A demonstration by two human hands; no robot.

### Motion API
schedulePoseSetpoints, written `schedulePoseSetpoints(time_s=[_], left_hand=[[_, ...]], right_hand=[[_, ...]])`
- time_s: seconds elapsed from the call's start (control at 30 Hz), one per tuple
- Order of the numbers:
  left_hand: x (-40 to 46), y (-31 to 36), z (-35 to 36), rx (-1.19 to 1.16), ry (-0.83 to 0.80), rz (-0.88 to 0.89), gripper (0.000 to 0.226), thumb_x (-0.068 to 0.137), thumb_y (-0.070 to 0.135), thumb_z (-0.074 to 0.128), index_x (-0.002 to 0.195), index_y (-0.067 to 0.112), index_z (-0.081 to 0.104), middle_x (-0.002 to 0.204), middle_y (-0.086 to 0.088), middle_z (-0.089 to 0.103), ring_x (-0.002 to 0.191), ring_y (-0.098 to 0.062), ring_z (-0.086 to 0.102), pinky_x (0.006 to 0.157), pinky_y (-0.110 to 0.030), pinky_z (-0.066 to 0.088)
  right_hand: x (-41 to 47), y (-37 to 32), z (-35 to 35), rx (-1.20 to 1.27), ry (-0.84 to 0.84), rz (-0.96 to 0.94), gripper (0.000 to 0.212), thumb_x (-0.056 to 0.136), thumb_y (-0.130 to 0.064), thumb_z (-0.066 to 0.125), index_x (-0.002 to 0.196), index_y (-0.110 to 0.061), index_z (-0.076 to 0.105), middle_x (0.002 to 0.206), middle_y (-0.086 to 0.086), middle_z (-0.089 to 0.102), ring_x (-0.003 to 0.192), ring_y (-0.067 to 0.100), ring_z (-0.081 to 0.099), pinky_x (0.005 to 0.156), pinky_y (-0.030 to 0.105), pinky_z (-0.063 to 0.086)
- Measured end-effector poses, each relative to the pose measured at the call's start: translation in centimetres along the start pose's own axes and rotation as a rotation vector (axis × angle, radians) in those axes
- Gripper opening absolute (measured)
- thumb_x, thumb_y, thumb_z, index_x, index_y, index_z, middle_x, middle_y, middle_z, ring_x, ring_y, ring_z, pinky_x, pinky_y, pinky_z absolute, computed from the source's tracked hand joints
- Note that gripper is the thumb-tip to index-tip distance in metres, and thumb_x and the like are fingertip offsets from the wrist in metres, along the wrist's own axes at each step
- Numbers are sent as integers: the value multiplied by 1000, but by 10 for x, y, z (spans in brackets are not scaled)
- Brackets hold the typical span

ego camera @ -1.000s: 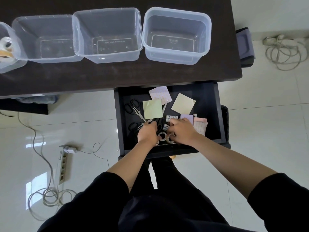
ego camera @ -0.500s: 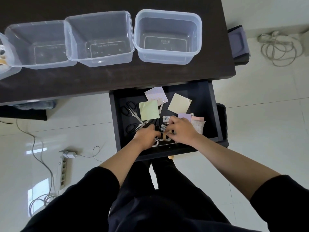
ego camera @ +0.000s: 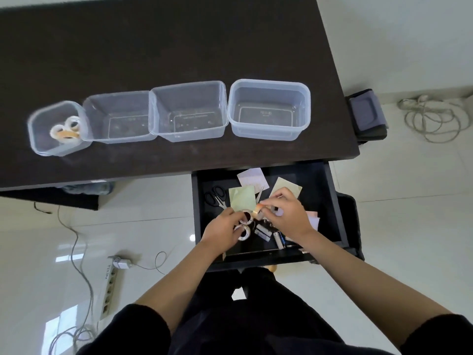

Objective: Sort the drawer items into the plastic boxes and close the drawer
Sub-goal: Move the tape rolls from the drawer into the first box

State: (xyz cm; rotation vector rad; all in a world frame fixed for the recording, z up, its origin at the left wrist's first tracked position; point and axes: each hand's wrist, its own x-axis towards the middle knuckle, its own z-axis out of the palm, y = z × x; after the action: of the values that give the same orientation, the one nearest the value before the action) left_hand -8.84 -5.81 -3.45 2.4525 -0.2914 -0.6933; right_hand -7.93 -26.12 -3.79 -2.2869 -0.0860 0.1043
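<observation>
The black drawer (ego camera: 330, 201) stands open under the desk edge. Inside lie scissors (ego camera: 215, 196), a green sticky pad (ego camera: 242, 198), a yellow pad (ego camera: 289, 188), a pale pad (ego camera: 252, 176) and small clips (ego camera: 263, 232). My left hand (ego camera: 222, 228) grips white tape rolls (ego camera: 244, 228) over the drawer. My right hand (ego camera: 288, 213) pinches a tan tape roll (ego camera: 257, 210) just beside them. On the desk stand several clear plastic boxes; the leftmost box (ego camera: 41, 129) holds tape rolls (ego camera: 66, 129), the other three (ego camera: 268, 84) are bare inside.
The dark desk (ego camera: 153, 47) fills the upper view. A power strip (ego camera: 110, 283) and cables lie on the white floor at left. A coiled cable (ego camera: 432, 119) lies at right, beside a grey-topped object (ego camera: 364, 114) at the desk's corner. My dark trousers fill the bottom.
Both hands rose from the drawer bottom with tape rolls in them. The view tilted up and left, so the leftmost box with tape now shows fully.
</observation>
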Motion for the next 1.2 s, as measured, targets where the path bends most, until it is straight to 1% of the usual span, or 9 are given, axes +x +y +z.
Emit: schedulePoseSetpoints(time_s=[0.1,0.2,0.4,0.6,0.7,0.8,0.9,1.07,1.2], left_hand=[[-10,-7,-27,-63,147,-54,22,85,19,62,107,20,62,102,2,55,82,-18,59,75,-34,53],[-19,-20,-59,-94,268,-91,18,85,18,62,104,18,63,95,5,54,70,-11,54,69,-29,51],[-35,-64,-135,-218,472,-148,13,89,21,61,101,23,61,94,15,51,70,-5,60,60,-14,44],[-54,-137,-225,-220,679,-97,16,84,7,66,100,11,65,88,3,56,70,-6,58,66,-4,43],[-62,-178,-270,-195,747,-87,16,85,8,65,101,11,65,91,3,58,70,-4,58,66,-2,42],[-62,-214,-308,-166,758,-120,19,87,14,64,106,14,63,99,3,59,71,-6,57,68,-17,48],[-57,-241,-335,-139,705,-165,23,87,19,63,111,18,62,108,2,58,82,-15,61,73,-32,56],[-44,-272,-355,-35,565,-186,26,88,18,58,113,18,64,112,-3,58,91,-22,60,69,-28,46],[-35,-283,-363,-55,547,-127,30,88,16,59,117,20,64,112,-2,59,96,-21,59,73,-28,48]], right_hand=[[16,-25,-1,39,4,-64,13,80,-22,71,93,-20,76,93,-7,52,72,2,55,67,28,52],[36,-58,2,82,41,-122,15,81,-25,70,94,-21,75,92,-9,52,76,9,59,66,32,52],[86,-142,30,141,110,-277,25,81,-36,63,94,-19,76,91,-7,61,83,3,61,71,27,53],[135,-244,96,204,102,-396,23,82,-33,67,97,-18,75,88,-3,63,81,9,63,67,31,54],[166,-293,133,203,96,-435,22,82,-33,68,97,-19,75,89,-3,63,78,9,61,62,30,54],[195,-332,162,174,67,-419,22,82,-31,69,98,-19,75,93,-4,62,81,11,60,64,30,55],[222,-361,182,85,7,-367,18,84,-30,69,98,-21,75,96,-6,60,84,11,58,67,30,55],[250,-388,207,-203,-207,-344,18,88,-29,62,101,-25,73,102,-7,55,90,12,56,64,26,45],[261,-394,219,-373,-367,-354,21,88,-23,60,105,-23,72,106,-4,57,94,18,58,68,33,49]])
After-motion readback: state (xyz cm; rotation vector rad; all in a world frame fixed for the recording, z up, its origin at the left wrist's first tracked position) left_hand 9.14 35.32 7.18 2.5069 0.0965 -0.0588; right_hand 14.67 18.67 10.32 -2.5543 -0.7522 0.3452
